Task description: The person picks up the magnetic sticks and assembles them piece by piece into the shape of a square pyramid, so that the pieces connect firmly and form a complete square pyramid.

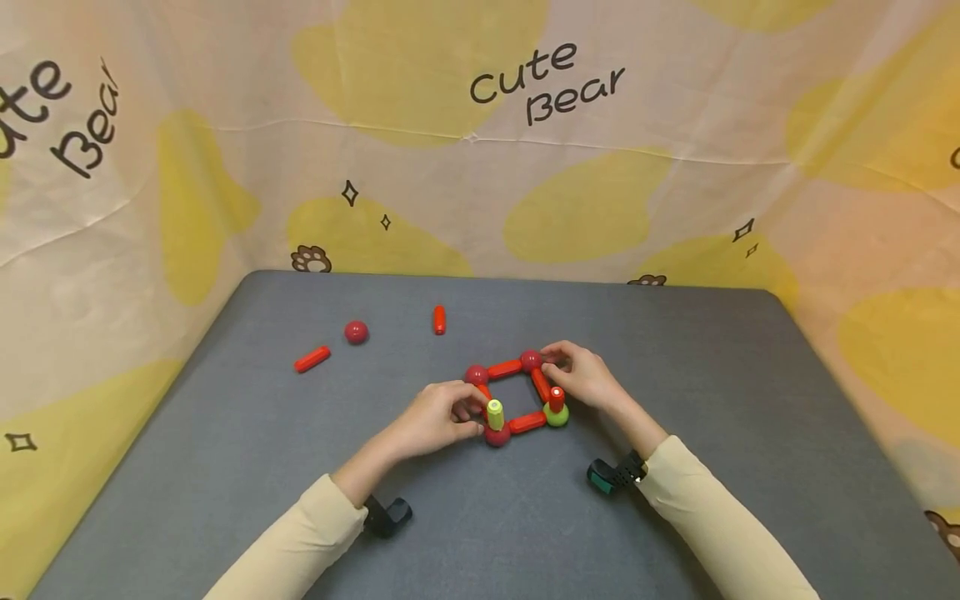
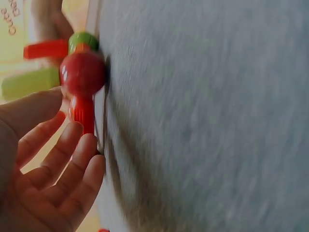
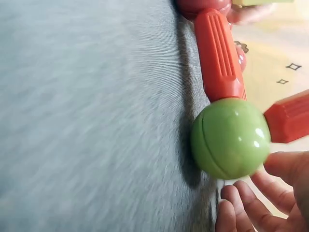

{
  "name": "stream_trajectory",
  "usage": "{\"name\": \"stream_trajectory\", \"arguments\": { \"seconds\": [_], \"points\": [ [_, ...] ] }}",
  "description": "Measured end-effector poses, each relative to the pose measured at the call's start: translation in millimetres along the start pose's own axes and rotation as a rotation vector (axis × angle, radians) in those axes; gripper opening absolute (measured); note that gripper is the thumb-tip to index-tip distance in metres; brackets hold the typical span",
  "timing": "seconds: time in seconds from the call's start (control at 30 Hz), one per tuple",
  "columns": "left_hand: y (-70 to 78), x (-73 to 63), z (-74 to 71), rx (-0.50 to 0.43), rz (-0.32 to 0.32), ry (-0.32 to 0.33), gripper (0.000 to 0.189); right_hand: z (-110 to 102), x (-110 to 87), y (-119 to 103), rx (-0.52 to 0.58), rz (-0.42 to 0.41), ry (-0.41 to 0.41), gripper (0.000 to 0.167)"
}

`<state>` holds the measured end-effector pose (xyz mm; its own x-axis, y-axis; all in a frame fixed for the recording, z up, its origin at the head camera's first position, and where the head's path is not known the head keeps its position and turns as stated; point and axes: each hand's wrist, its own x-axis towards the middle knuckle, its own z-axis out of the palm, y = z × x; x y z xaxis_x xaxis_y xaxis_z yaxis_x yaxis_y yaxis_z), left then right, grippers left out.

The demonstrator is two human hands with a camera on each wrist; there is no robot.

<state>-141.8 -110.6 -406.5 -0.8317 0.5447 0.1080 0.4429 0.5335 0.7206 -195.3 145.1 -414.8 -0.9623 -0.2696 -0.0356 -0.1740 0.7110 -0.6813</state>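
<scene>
A square frame (image 1: 527, 423) of red grooved rods joined by balls lies on the grey table. Its near right corner is a green ball (image 3: 231, 138) bearing an upright red rod (image 1: 556, 398); the other corners are red balls. A yellow-green rod (image 1: 495, 412) stands on the near left red ball (image 2: 83, 73). My left hand (image 1: 442, 421) holds the square's left side, thumb by that ball and fingers around the left rod (image 2: 82, 115). With thumb and index finger, my right hand (image 1: 583, 379) pinches the far right red ball (image 1: 531, 360); the green ball partly hides these fingers in the right wrist view.
Beyond the square, a loose red rod (image 1: 439, 320) lies toward the back. Farther left are a loose red ball (image 1: 356, 332) and another red rod (image 1: 312, 359). A printed cloth (image 1: 420, 167) hangs behind the table (image 1: 637, 333).
</scene>
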Motion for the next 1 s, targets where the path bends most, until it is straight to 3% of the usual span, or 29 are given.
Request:
{"name": "stream_trajectory", "arguments": {
  "seconds": [0.37, 0.63, 1.0],
  "points": [
    [-19.0, 22.0, -21.1, -0.031, -0.152, 0.17, 0.022, -10, -39.6, 11, -0.012, -0.125, -0.099, 0.03],
    [-26.3, 35.0, -13.0, -0.042, -0.202, 0.138, 0.027, -11, -54.5, 10, -0.023, -0.175, -0.191, 0.042],
    [-26.3, 37.5, -5.8, 0.005, -0.182, 0.147, 0.024, -6, -51.5, 3, -0.041, -0.164, -0.139, 0.05]
  ]
}}
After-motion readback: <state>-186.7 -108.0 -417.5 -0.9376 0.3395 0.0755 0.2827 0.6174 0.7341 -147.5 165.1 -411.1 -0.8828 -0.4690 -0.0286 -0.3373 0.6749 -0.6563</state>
